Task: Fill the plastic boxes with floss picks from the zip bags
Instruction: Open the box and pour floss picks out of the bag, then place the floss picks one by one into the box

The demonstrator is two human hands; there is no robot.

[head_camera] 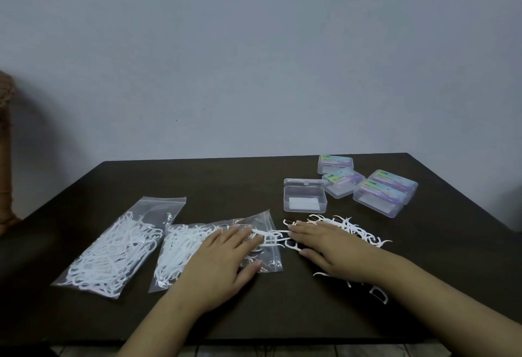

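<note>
Two hands lie flat on a dark table (197,181). The left hand (223,260) rests on top of a clear zip bag (180,258) full of white floss picks. Its fingers are straight and spread, and they press down on the bag near its open end. It does not grab anything.

The right hand (327,246) also lies flat, with straight fingers. It rests on a loose pile of floss picks (358,229) that sits on the bare table. Some picks stick out between the two hands, right at the mouth of the bag. A few more picks (378,296) lie beside the right wrist.

Another zip bag (118,249) sits to the left, just beside the first one. It is full of white picks too, and no hand touches it.

Behind the loose pile stands one open plastic box (305,201). Its lid is flipped up at the back. I cannot tell if any picks are in it; only something pale shows at the bottom.

Four more plastic boxes (378,190) sit close together to the right of the open one, near the far edge of the table. Their lids are shut, and they have colorful labels on top.

A plain gray wall (254,60) is behind the table.
</note>
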